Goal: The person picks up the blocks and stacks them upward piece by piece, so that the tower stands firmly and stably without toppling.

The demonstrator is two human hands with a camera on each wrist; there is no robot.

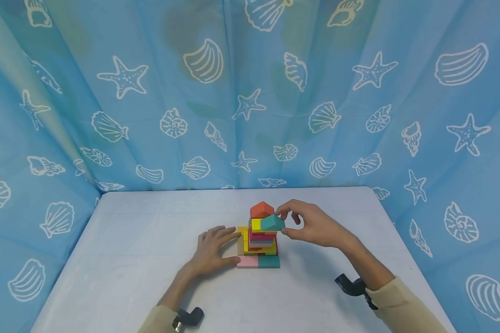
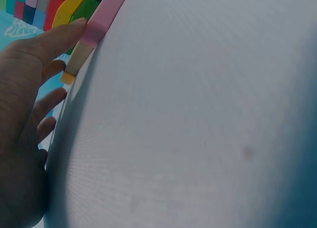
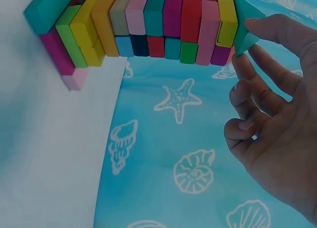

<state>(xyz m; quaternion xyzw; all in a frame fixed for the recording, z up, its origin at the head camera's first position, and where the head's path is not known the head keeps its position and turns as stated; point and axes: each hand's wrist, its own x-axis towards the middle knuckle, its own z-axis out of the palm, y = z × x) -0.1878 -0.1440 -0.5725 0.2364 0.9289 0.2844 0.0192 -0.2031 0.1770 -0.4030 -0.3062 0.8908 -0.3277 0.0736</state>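
Observation:
A tower of coloured wooden blocks (image 1: 262, 238) stands at the middle of the table. At its top, my right hand (image 1: 316, 226) pinches a teal triangular block (image 1: 272, 223) between thumb and fingertips. In the right wrist view this triangular block (image 3: 247, 22) lies right against a yellow block (image 3: 227, 20) at the tower's end. Behind it sits an orange-red roof-shaped block (image 1: 262, 210). My left hand (image 1: 212, 249) rests at the tower's left side, fingers loosely extended. Its thumb tip is at a pink block (image 1: 247, 262) in the base, its index fingertip by the yellow blocks (image 1: 242, 231).
A teal flat block (image 1: 269, 262) lies in the base's front row beside the pink one. The white table (image 1: 150, 240) spreads around the tower. A blue curtain with shell prints (image 1: 241, 138) hangs behind and at both sides.

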